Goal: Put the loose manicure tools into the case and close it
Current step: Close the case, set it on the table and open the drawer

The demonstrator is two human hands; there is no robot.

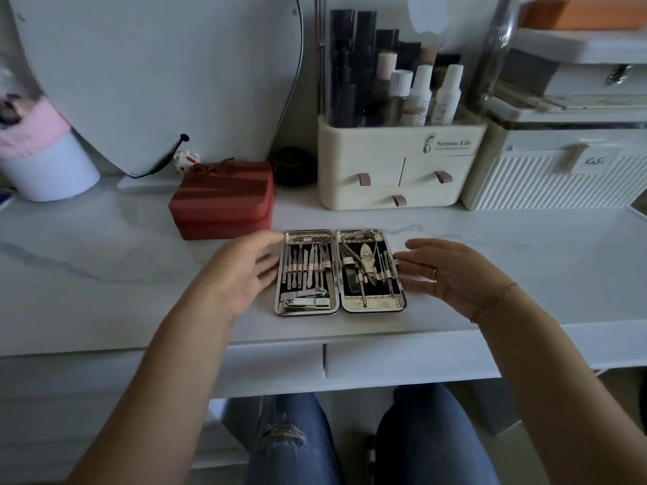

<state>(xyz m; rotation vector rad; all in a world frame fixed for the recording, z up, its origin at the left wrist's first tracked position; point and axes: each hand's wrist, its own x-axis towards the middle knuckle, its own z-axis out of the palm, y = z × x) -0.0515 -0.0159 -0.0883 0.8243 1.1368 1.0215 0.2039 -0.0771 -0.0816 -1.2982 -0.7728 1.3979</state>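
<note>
1. Nearest us, two knees in blue jeans (290, 442) sit under the front edge of the table (140, 274), the left leg ripped
2. The left hand (241, 274) hangs palm inward just beside the left half of the case (338, 271). Its fingers (266, 239) are released and nearly straight and hold nothing; we cannot tell whether they touch the rim
3. The right hand (441, 271) is on the other side, its fingers (416, 245) loose and slightly spread, tips by the small clasp on the case's right edge, gripping nothing
4. Between the hands the case lies open flat on the white marbled table. We see tools strapped in both halves: a nail clipper (306, 302) at the near end of the left half, a nipper (367, 264) in the right
5. Further back, a red box (224, 201) with a bow stands left of the case. A cream organizer (395, 169) holding bottles and a ribbed white box (546, 176) stand at the back right, and a mirror (157, 64) at the back left
</note>
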